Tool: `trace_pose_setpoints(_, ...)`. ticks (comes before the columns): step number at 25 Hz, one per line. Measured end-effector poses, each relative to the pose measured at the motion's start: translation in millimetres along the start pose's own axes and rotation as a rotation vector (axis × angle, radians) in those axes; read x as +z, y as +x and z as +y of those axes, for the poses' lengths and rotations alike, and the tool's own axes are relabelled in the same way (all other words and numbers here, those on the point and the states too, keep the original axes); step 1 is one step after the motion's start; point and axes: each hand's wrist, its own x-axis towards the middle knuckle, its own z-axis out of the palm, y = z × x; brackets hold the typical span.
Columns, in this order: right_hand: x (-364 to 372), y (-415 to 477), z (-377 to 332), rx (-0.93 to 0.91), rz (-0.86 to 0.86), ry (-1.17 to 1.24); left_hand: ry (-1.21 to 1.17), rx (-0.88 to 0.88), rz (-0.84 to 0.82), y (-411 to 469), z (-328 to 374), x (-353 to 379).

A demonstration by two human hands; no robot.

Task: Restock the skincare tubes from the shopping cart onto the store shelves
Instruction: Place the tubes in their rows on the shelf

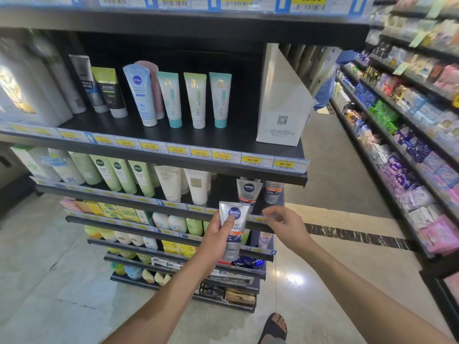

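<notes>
My left hand grips a silver Nivea Men tube, cap down, just in front of the second shelf's edge. My right hand hovers to the tube's right with fingers apart and nothing in it, close to the shelf's price strip. Two matching Nivea Men tubes stand on that shelf right behind. Pale green and white tubes fill the shelf further left. The shelf above carries several upright tubes. No shopping cart shows in this view.
A white cardboard display box stands at the right end of the upper shelf. Lower shelves hold boxes and bottles. Across the aisle, a long rack of packaged goods runs along the right. A person in blue stands far down the aisle. My sandalled foot is on the floor.
</notes>
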Motion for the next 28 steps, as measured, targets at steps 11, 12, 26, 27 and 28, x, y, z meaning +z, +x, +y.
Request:
trace_pose_setpoints(11, -10, -31, -15, -0.042, -0.156, 0.324, 0.059, 0.113, -0.229, 16, 7, 37)
trace_pose_setpoints(12, -12, -29, -12, -0.036, -0.147, 0.316, 0.127, 0.186, -0.189, 19, 2, 35)
trace_pose_setpoints(26, -44, 13, 6, 0.074, 0.092, 0.381, 1.462, 0.334, 0.058, 51, -63, -17)
trace_pose_setpoints(27, -44, 17, 6, 0.077, 0.104, 0.387, 1.462, 0.336, 0.062, 51, -63, -17)
trace_pose_setpoints(28, -43, 21, 6, 0.080, 0.112, 0.384, 1.461, 0.345, 0.063, 51, -64, -17)
